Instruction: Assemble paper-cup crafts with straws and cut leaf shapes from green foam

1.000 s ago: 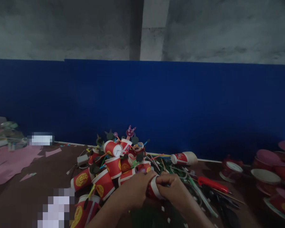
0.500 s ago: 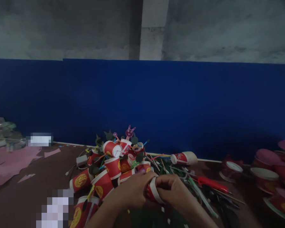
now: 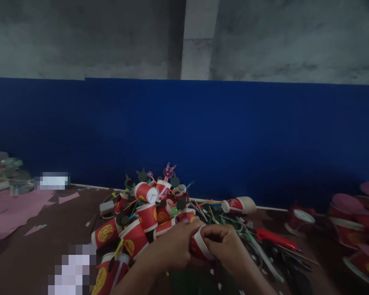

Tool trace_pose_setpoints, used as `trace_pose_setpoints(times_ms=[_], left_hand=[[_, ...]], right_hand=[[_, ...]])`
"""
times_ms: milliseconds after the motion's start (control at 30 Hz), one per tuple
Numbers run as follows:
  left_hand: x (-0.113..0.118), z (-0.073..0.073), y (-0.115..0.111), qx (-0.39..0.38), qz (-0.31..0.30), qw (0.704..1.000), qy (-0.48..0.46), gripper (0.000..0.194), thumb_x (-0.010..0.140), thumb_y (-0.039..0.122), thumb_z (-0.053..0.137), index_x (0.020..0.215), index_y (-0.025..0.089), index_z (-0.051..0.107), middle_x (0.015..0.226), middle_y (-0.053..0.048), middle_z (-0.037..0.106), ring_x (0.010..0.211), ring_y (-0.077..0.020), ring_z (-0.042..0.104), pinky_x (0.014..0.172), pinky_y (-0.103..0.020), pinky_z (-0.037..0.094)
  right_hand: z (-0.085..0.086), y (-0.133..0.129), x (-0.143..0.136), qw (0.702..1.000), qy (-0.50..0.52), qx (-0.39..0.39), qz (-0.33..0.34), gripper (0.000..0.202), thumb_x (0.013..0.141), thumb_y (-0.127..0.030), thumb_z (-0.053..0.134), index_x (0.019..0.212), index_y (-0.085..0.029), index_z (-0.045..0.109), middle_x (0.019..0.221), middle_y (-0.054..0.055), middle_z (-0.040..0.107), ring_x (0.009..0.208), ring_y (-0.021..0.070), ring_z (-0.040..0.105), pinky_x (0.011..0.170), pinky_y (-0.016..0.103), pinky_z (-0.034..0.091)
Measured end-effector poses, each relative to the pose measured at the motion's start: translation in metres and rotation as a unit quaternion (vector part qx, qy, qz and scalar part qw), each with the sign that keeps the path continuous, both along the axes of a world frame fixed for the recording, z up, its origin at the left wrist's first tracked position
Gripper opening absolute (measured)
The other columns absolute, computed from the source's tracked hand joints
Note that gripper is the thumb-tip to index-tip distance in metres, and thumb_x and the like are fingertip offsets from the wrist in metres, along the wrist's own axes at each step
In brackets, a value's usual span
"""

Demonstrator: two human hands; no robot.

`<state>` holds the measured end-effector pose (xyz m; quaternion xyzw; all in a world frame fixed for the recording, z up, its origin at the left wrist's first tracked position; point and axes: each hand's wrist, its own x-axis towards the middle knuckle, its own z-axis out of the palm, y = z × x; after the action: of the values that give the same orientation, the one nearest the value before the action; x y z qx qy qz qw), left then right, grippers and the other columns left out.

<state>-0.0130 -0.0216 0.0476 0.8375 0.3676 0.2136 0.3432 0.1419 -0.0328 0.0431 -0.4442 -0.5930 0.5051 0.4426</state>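
Observation:
A red paper cup (image 3: pixel 201 247) with a white rim is tilted between my two hands, low in the middle of the head view. My left hand (image 3: pixel 176 246) wraps around its left side. The bent fingers of my right hand (image 3: pixel 223 242) pinch the rim on the right. Just beyond my hands lies a pile of red cups (image 3: pixel 147 217) with straws and dark cut-out shapes. A pink rabbit face (image 3: pixel 169 171) stands on top of the pile. White scraps (image 3: pixel 219 286) lie below the held cup.
Stacked cups (image 3: pixel 239 205) lie by the blue partition (image 3: pixel 203 135). To the right are a red-handled tool (image 3: pixel 276 239), green and white strips (image 3: pixel 264 256), and more red cups with pink discs (image 3: pixel 346 203). Pink paper (image 3: pixel 15 213) and a white box (image 3: pixel 106 207) are on the left.
The cup has turned slightly in my hands, showing more of its red side. My hands remain in nearly the same place. The whole view has shifted a little.

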Motion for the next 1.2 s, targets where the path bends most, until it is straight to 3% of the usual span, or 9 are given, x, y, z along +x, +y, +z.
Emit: trace_pose_setpoints(times_ms=[333, 500, 800, 1200], left_hand=[[0.005, -0.005, 0.003, -0.007, -0.003, 1.000, -0.023, 0.047, 0.058, 0.036, 0.071, 0.100, 0.022, 0.056, 0.095, -0.001, 0.061, 0.084, -0.0198, 0.055, 0.074, -0.028, 0.042], [0.004, 0.000, 0.001, -0.002, 0.008, 1.000, -0.018, 0.052, 0.056, 0.038, 0.073, 0.102, 0.023, 0.053, 0.094, -0.001, 0.061, 0.083, -0.0193, 0.055, 0.074, -0.028, 0.043], [0.008, -0.005, -0.003, -0.058, 0.005, 0.996, -0.069, 0.065, 0.053, 0.039, 0.074, 0.109, 0.022, 0.047, 0.100, -0.003, 0.058, 0.085, -0.0193, 0.054, 0.072, -0.029, 0.044], [0.007, 0.003, -0.004, -0.043, 0.001, 0.999, -0.031, 0.047, 0.055, 0.035, 0.072, 0.097, 0.022, 0.054, 0.090, 0.001, 0.060, 0.078, -0.0168, 0.056, 0.065, -0.024, 0.043]], right_hand=[[0.004, -0.004, -0.002, 0.998, -0.039, 0.044, -0.012, 0.019, 0.061, -0.014, 0.052, 0.056, -0.014, 0.070, 0.052, 0.000, 0.061, 0.050, 0.0113, 0.052, 0.048, 0.019, 0.039], [0.006, -0.005, -0.001, 0.996, -0.056, 0.064, -0.040, 0.019, 0.060, -0.014, 0.053, 0.062, -0.015, 0.072, 0.059, 0.001, 0.066, 0.057, 0.0147, 0.058, 0.055, 0.021, 0.044], [0.011, -0.010, 0.000, 0.996, -0.051, 0.068, 0.005, 0.019, 0.064, -0.010, 0.050, 0.064, -0.015, 0.068, 0.059, -0.002, 0.064, 0.059, 0.0132, 0.057, 0.056, 0.020, 0.044], [-0.003, 0.001, -0.001, 0.999, -0.019, 0.011, -0.030, 0.010, 0.057, -0.012, 0.055, 0.050, -0.014, 0.062, 0.048, -0.003, 0.060, 0.043, 0.0084, 0.049, 0.043, 0.018, 0.039]])
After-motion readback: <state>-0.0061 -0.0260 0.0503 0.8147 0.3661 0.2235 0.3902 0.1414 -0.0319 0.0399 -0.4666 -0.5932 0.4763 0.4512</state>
